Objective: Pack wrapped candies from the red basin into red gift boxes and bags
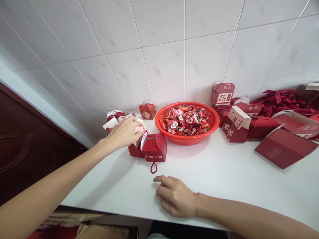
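Note:
My left hand (126, 132) reaches over a red and white box (136, 151) on the left of the table, fingers bent at its upper part; the fingertips are partly hidden behind the hand and box. Touching that box on its right is a red box (155, 149) with a rounded flap and a dark red cord loop (154, 167) hanging at its front. My right hand (175, 196) rests on the white table near the front edge, below the cord loop, its index finger stretched out and the others curled, holding nothing.
A red basket (186, 141) full of wrapped candies stands behind the boxes. A small red box (148, 111) leans by the tiled wall. Several red boxes (234, 126) and a heap of dark red ribbons (276, 99) lie at the right. More boxes sit behind my left hand.

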### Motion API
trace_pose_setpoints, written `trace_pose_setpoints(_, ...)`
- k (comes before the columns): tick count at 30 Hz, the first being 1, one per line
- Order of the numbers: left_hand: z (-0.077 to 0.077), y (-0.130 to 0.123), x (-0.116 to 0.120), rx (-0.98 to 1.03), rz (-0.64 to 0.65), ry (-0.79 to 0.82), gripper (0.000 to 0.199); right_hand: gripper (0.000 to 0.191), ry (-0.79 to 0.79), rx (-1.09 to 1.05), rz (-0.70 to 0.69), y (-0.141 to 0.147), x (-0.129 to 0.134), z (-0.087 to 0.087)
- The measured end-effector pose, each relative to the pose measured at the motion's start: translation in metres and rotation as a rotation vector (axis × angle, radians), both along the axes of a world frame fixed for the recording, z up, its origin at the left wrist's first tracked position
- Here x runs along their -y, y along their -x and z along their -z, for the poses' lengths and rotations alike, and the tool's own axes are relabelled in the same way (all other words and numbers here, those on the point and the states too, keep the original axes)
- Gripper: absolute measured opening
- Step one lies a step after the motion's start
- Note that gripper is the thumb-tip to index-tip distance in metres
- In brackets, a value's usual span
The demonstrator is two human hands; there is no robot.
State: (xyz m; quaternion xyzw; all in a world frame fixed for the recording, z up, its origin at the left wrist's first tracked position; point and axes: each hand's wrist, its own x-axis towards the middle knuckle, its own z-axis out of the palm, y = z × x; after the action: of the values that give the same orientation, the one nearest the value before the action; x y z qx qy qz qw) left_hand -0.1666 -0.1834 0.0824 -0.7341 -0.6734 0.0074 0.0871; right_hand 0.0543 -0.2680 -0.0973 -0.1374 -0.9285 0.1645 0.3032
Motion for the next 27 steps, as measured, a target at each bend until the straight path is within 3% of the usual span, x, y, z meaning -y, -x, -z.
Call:
trace_pose_setpoints(4, 0.001, -0.001, -0.018, 0.026, -0.046, -0.042, 0.05, 0.013, 0.028, -0.002, 0.002, -0.001, 0.001, 0.0)
trace_pose_setpoints(14, 0.011, -0.007, -0.079, 0.366, -0.071, -0.245, 0.039, 0.014, 0.083, 0.011, -0.005, 0.002, 0.0, 0.003)
trace_pose_setpoints(18, 0.016, -0.015, -0.083, 0.518, -0.041, -0.32, 0.036, 0.015, 0.079, 0.021, 0.005, 0.004, -0.001, 0.003)
trace_pose_setpoints(21, 0.009, -0.02, -0.074, 0.536, -0.005, -0.406, 0.035, 0.016, 0.057, 0.027, 0.008, 0.005, -0.003, 0.004)
trace_pose_setpoints(23, -0.003, -0.024, -0.063, 0.554, 0.047, -0.31, 0.031, 0.016, 0.049, 0.023, 0.018, 0.006, -0.003, 0.005)
trace_pose_setpoints(27, -0.031, -0.033, -0.039, 0.448, 0.33, 0.349, 0.038, 0.017, 0.047, 0.011, 0.042, 0.007, -0.004, 0.007)
